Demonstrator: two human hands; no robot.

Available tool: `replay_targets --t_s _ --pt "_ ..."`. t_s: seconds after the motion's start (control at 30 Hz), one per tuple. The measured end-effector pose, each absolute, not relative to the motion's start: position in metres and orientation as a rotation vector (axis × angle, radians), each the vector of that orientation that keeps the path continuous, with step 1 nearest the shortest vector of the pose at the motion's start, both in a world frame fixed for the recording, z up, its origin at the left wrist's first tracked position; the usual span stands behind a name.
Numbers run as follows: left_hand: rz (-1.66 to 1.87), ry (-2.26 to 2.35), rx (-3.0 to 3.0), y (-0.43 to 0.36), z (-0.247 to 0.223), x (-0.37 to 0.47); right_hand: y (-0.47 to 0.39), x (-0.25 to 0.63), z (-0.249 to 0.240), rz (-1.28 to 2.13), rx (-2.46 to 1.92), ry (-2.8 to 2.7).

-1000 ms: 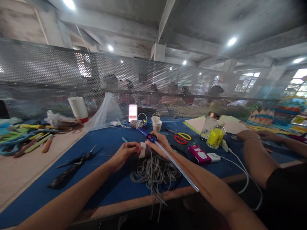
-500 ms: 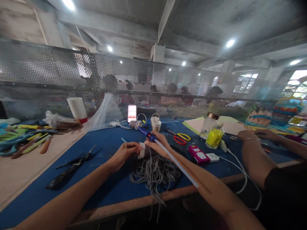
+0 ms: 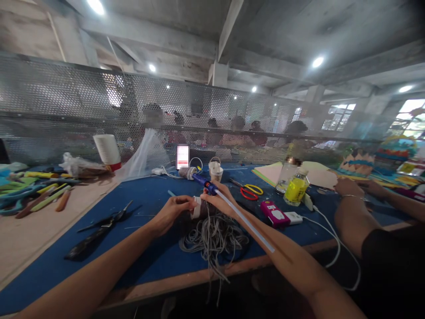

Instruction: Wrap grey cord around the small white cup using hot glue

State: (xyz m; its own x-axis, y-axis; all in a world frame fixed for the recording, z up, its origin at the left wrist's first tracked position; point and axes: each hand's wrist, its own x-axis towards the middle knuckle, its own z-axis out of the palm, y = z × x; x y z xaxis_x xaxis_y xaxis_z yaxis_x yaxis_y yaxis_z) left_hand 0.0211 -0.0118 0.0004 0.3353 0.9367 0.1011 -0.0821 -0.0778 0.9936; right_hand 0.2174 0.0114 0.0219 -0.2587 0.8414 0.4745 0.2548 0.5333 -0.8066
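My right hand [image 3: 222,197] is closed around a blue glue gun [image 3: 205,183], whose long clear glue stick [image 3: 252,228] sticks out backward over my forearm. With its fingers pinched, my left hand [image 3: 177,210] holds the rim of a white paper cup [image 3: 196,208] lying on its side. Dark cord is wrapped around the cup, partly hidden behind my right hand. Below it, a tangled heap of grey cord [image 3: 214,237] lies on the blue mat [image 3: 146,257], with strands hanging over the table edge.
Black pliers [image 3: 102,228] lie to the left. Scissors [image 3: 250,191], a magenta box [image 3: 274,214], a yellow-labelled bottle [image 3: 296,189] and white cables are to the right. A small basket [image 3: 215,170] and a lit phone [image 3: 183,157] stand behind. A co-worker's arm [image 3: 352,208] rests at far right.
Both hands stay almost in place on the cup and the glue gun. The glue gun and its glue stick have shifted very slightly. The co-worker's arm at right has moved a little.
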Motion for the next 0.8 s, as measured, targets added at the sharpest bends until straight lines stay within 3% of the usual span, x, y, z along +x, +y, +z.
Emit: replay_targets --t_s 0.8 --pt "1.062 0.901 1.323 -0.010 -0.001 0.021 0.029 0.216 -0.004 0.573 -0.912 -1.807"
